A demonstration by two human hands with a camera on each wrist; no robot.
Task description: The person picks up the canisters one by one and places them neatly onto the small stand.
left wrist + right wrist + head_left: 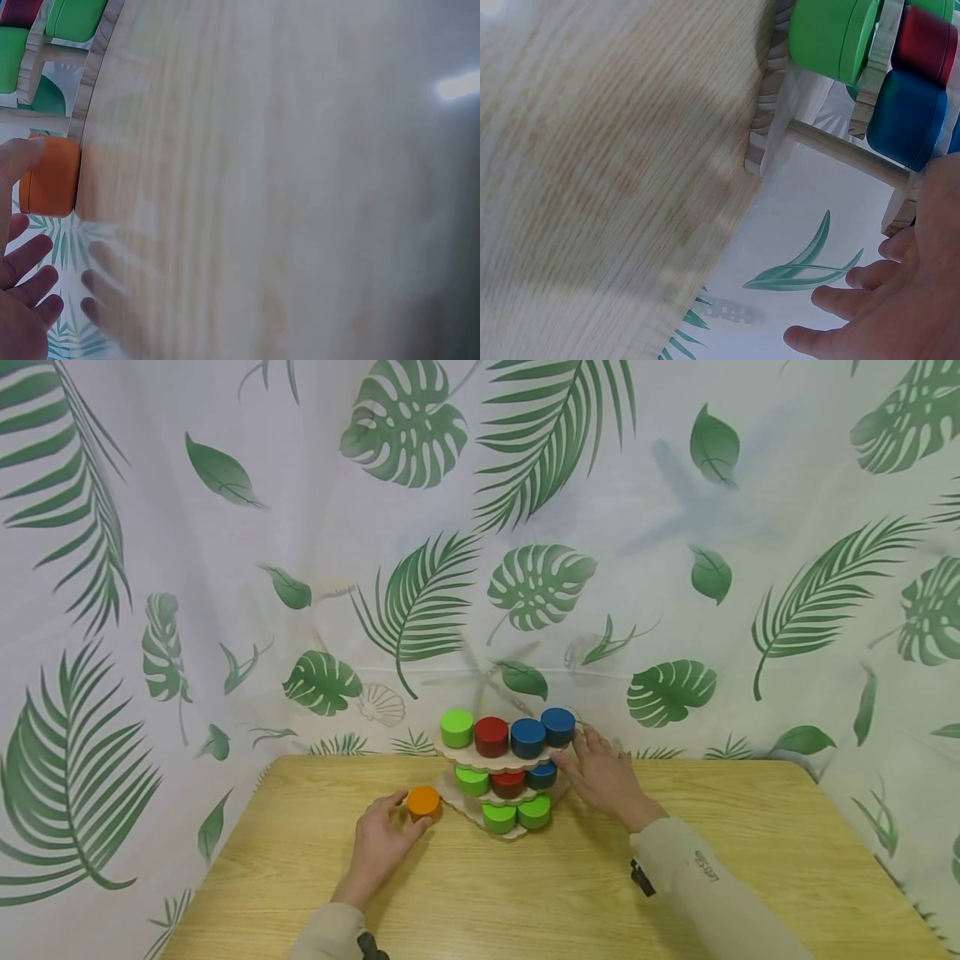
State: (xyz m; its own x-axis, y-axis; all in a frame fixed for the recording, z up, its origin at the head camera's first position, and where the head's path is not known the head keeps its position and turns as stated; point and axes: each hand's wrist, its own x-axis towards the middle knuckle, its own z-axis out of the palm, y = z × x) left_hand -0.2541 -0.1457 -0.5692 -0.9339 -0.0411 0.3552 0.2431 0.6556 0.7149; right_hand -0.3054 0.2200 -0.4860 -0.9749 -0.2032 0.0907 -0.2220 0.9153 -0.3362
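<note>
At the left foot of a three-tiered wooden stand [457, 797] is a small orange round tin [424, 804], also in the left wrist view. My left hand [381, 847] pinches it between thumb and forefinger; the other fingers spread loosely. My right hand [609, 777] is at the stand's right side, its fingers fairly straight beside a blue tin [558, 727] on the top tier. Its thumb is near that tier's edge; whether it presses there I cannot tell. The top tier also carries a light green tin [457, 728], a red tin [491, 737] and another blue tin [528, 738].
On the middle tier stand a green tin [472, 781], a red tin [508, 784] and a blue tin [541, 775]. Two green tins [498, 817] sit on the lowest tier. Behind the wooden table [480, 893] hangs a leaf-printed curtain [322, 568].
</note>
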